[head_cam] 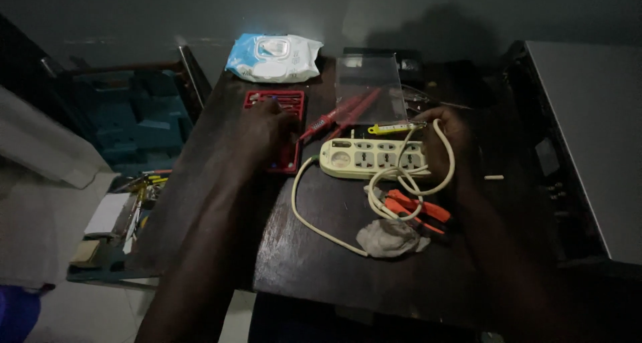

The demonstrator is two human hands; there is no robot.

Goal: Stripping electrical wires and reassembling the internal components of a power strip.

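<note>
My left hand (264, 130) rests on a red plastic tool tray (292, 102) on a dark wooden table (334, 269), fingers curled over its contents; what it grips is hidden. My right hand (449, 142) holds the right end of a cream power strip (364, 157) and a loop of its pale cable (314, 226). A yellow-handled tester screwdriver (394, 127) lies just above the strip, near my right fingers. Red-handled screwdrivers (338, 118) lie between the two hands.
Orange-handled pliers (418, 208) and a crumpled grey cloth (388, 239) lie near the front. A clear plastic lid (370, 85) and a wipes pack (273, 57) sit at the back. A blue tool case (137, 116) stands left, a grey cabinet (592, 136) right.
</note>
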